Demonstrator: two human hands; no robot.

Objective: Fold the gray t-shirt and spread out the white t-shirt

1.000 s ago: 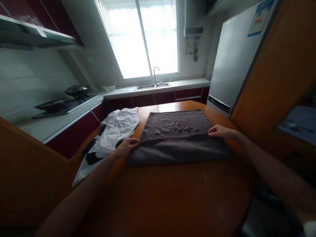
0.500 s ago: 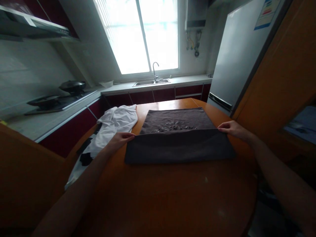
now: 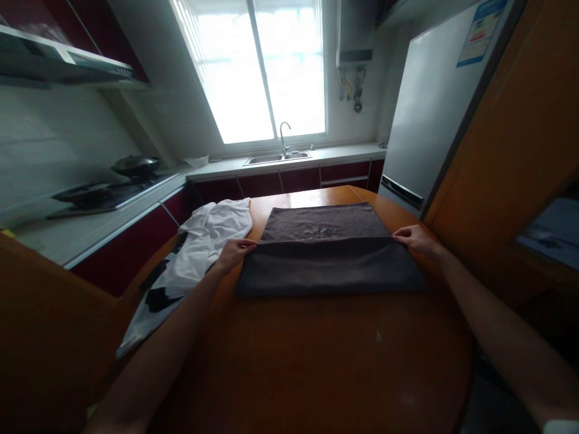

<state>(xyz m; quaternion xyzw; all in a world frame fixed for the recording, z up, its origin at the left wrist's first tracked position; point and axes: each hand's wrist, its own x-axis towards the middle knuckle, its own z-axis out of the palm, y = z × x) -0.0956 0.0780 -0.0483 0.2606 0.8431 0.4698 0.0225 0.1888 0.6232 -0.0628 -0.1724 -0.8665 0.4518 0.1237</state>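
Note:
A dark grey cloth (image 3: pixel 330 268) with a raised-looking pattern lies on the wooden table, its near part folded over toward the far side. My left hand (image 3: pixel 236 252) pinches the left end of the folded edge between thumb and fingers. At the right end of that same edge, my right hand (image 3: pixel 418 239) has a similar pinch. The edge stretches nearly straight between the hands and hides part of the pattern. Whether the cloth is a garment or a cover, I cannot tell. Crumpled white cloth (image 3: pixel 212 232) with black patches lies left of my left hand.
The round-ended wooden table (image 3: pixel 325 355) extends toward me. Beyond it run a counter with a sink (image 3: pixel 266 159) and faucet (image 3: pixel 283 137). A stove with a lidded pan (image 3: pixel 136 164) stands at left, a fridge (image 3: pixel 434 114) at right.
Both hands have carried the folded edge a little farther across the cloth, covering more of the pattern. They are slightly closer together. The view has tilted up a little.

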